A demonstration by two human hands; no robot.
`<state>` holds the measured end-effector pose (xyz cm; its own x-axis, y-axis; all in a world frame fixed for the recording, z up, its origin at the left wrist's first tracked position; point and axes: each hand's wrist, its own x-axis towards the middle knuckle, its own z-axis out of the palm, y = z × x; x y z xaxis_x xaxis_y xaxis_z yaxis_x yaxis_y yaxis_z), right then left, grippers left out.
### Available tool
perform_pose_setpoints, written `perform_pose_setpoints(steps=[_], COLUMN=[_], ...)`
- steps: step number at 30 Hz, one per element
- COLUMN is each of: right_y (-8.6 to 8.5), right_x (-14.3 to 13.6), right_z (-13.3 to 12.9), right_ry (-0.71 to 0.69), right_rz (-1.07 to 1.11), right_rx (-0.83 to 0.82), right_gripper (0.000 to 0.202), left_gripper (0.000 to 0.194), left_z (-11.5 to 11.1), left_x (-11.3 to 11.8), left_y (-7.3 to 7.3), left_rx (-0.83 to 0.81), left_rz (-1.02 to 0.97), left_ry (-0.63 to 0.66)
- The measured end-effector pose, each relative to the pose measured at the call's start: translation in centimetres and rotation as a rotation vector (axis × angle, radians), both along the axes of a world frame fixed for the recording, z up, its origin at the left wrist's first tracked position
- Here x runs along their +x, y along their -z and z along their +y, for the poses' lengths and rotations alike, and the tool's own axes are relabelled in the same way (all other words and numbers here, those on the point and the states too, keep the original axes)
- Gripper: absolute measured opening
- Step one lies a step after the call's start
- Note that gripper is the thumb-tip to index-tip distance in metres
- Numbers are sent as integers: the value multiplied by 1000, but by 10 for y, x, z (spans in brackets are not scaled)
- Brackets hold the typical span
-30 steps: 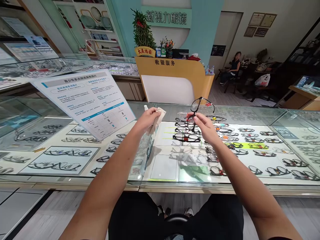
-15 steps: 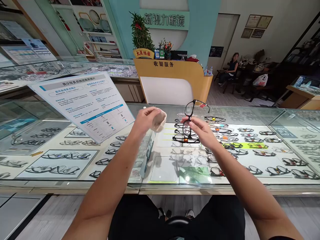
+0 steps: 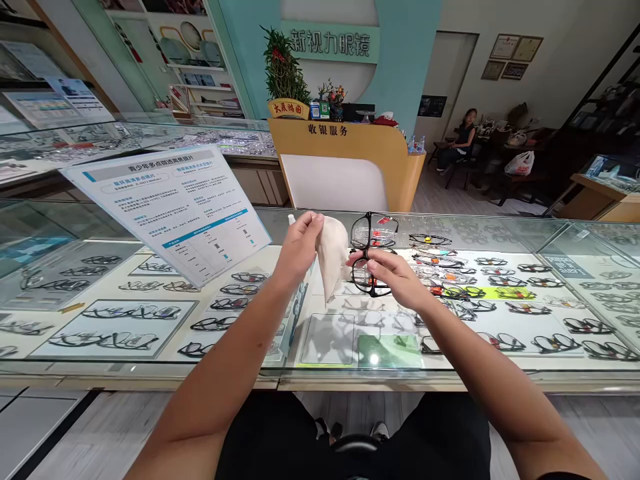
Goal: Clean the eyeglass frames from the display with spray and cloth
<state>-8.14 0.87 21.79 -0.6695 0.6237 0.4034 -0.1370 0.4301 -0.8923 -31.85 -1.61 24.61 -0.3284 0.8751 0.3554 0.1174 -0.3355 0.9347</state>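
My left hand (image 3: 299, 245) is closed on a whitish cloth (image 3: 331, 257), which hangs down from the fingertips in a point. To its right, my right hand (image 3: 395, 273) pinches black-framed eyeglasses (image 3: 369, 230) near the bridge. The glasses are turned on end, one lens above the fingers and one below, with a red tag or sticker by the upper lens. Cloth and glasses are close together above the glass counter; a narrow gap seems to separate them. Rows of display eyeglasses (image 3: 530, 307) lie beneath the counter glass.
A glass display counter (image 3: 320, 383) spans the view in front of my legs. On the left a large printed sheet (image 3: 170, 207) stands tilted on it. Beyond are a yellow-and-white cashier desk (image 3: 400, 173) and a seated person (image 3: 463, 140) at the back right.
The cloth has gone from bunched to hanging loose beside my left hand. My right hand has lowered slightly and shifted left, turning the glasses so the lenses face me more.
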Motion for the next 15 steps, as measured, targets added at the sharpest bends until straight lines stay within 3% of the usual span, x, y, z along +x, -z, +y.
perform_pose_setpoints(steps=[6, 15], right_y=[5, 12], right_x=[-3, -7], right_z=[5, 11], right_ry=[17, 71], right_rz=[-12, -38], right_rx=[-19, -18], right_gripper=[55, 58], left_gripper=[64, 63], left_z=[-1, -6], left_x=[8, 20], left_y=[1, 5], left_rx=[-90, -35], left_rz=[-180, -105], left_ry=[222, 262])
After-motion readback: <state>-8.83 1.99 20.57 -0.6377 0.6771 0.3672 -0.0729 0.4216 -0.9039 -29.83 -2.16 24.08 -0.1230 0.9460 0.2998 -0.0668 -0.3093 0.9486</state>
